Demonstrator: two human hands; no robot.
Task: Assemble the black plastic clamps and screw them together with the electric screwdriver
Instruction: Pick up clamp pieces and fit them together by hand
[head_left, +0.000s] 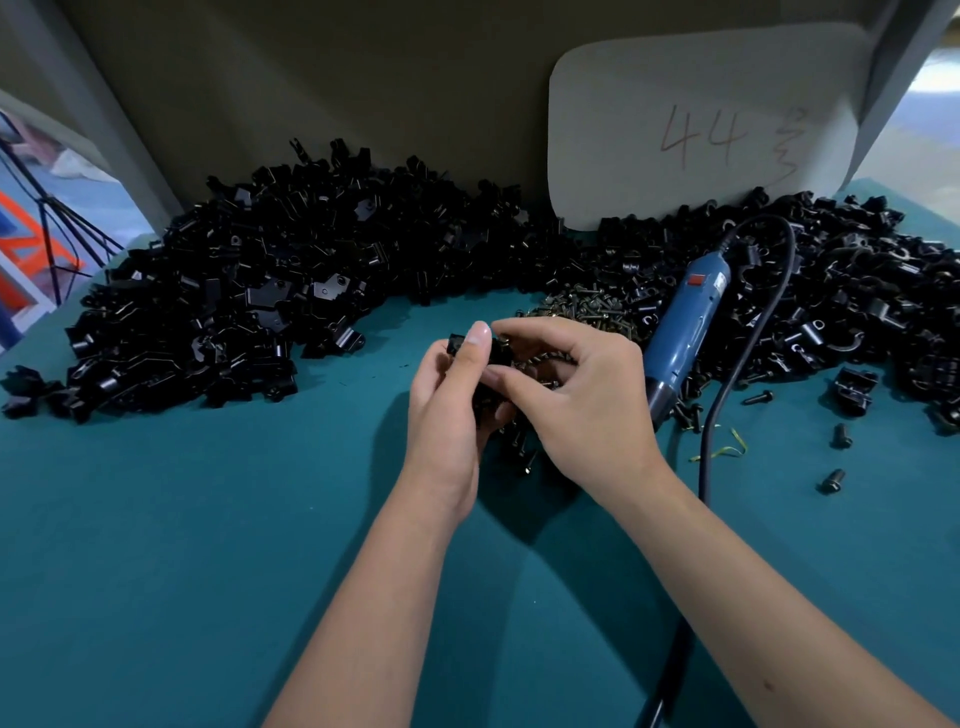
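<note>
You have the black plastic clamp (485, 358) raised just above the teal table (208, 519) at the centre of the frame, between both hands, probably so its halves can be mated and a screw started before the driver comes in. Your left hand (449, 410) curls round the clamp, thumb pressed on its upper face. Your right hand (576, 395) meets it from the right, fingers bent and pinching at the clamp's side; whether a screw sits in that pinch cannot be made out. The blue electric screwdriver (685, 327) lies just right of your right hand, within easy reach, beside the heap of screws (582, 306). Loose clamp parts (249, 291) are banked across the upper frame.
</note>
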